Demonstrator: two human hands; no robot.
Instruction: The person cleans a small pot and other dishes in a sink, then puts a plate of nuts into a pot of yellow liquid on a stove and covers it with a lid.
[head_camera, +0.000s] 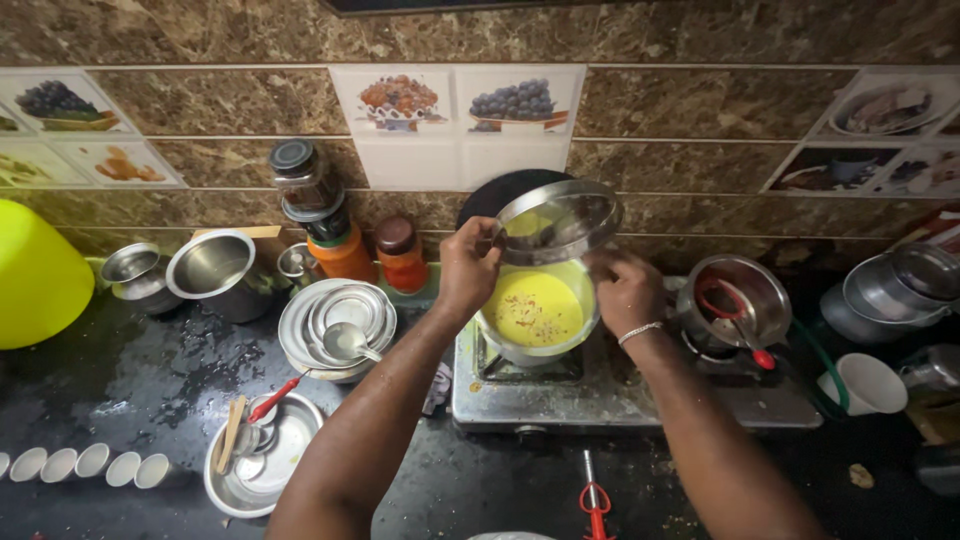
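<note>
A steel pot (540, 345) of yellow liquid sits on the left burner of a steel gas stove (620, 395). My left hand (468, 268) grips the left rim of a steel plate (560, 222) that is tilted up over the pot. My right hand (625, 290), with a silver bracelet on the wrist, rests at the pot's right rim under the tilted plate. Whether it holds the pot or the plate is unclear.
On the right burner stands a steel pot (735, 295) holding a red-handled strainer. Stacked steel plates with a ladle (338, 325), jars (340, 235), a steel bowl (262, 455), small white cups (90, 465), a yellow tub (35, 275) lie left. A white cup (865, 385) and pots sit right.
</note>
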